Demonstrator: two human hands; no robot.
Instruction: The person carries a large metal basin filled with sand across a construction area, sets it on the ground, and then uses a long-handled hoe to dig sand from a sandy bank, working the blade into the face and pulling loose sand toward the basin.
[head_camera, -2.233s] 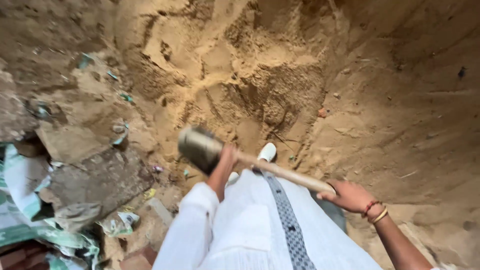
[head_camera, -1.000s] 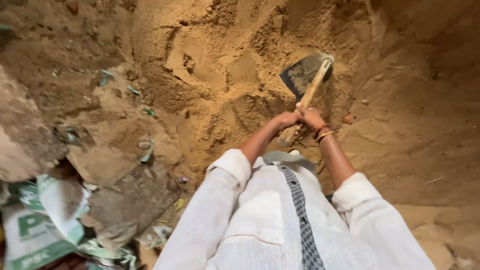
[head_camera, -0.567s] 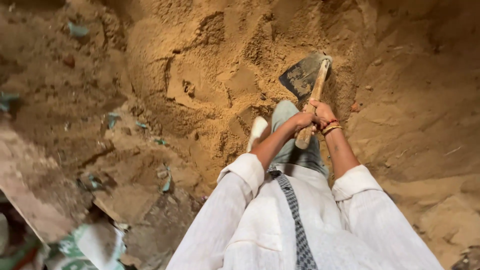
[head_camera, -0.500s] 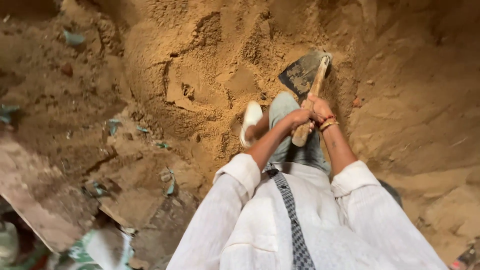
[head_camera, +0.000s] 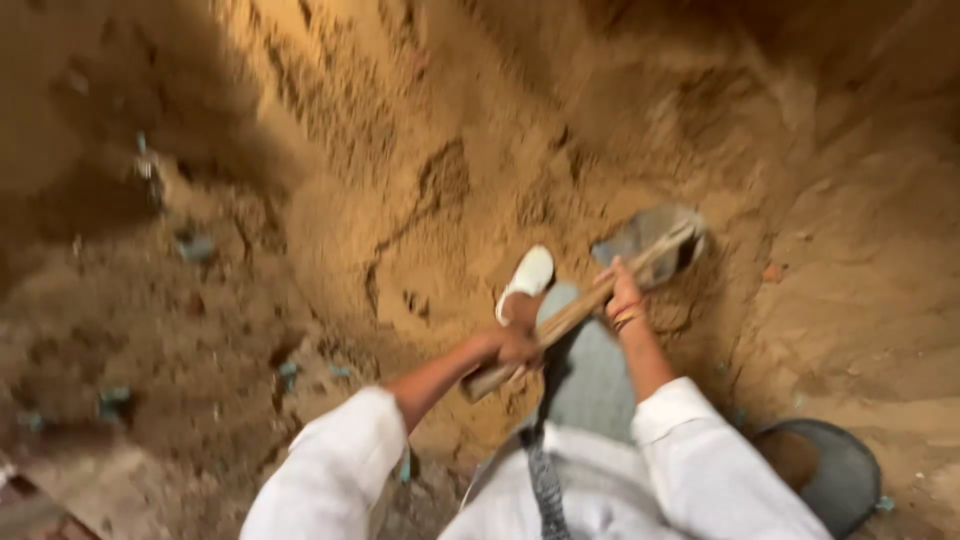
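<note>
I hold a hoe with a wooden handle (head_camera: 575, 315) in both hands. My left hand (head_camera: 515, 347) grips the handle near its lower end. My right hand (head_camera: 622, 295), with bangles on the wrist, grips it higher up, close to the metal blade (head_camera: 645, 240). The blade is pressed into a pile of yellow-brown sand (head_camera: 450, 170) in front of me. My foot in a white shoe (head_camera: 527, 282) stands on the sand just left of the handle. The frame is blurred by motion.
A round dark metal pan (head_camera: 835, 470) with some sand in it sits at the lower right. Small bits of rubble and greenish scraps (head_camera: 195, 245) lie in the dirt at the left. Sand slopes up all around.
The hoe blade has come down from its raised position and dug into the sand. My hands have spread apart along the handle. The view has shifted, and the pan now shows at the lower right.
</note>
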